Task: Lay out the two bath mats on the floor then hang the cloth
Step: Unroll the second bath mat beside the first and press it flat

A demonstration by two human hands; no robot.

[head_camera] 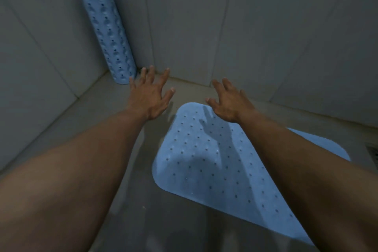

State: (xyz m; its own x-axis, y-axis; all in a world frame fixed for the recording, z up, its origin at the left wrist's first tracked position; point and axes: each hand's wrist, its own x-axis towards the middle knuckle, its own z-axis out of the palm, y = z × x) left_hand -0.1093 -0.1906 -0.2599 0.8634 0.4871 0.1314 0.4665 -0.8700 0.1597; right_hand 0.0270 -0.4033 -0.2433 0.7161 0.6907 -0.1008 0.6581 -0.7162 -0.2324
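Head view: I look down at a dim beige floor [122, 170] that meets grey tiled walls [266, 26] in a corner, with a drain grate [372, 154] at the right edge. Bare floor lies left of the flat blue mat [204, 159], spread flat and dotted with holes; the rolled mat [107, 32] stands upright in the corner. My left hand [150, 96] and right hand [229, 103] hover spread, holding nothing.

The tiled floor [126, 170] bears a flat blue mat [204, 159] and a rolled mat [110, 32] upright in the corner.
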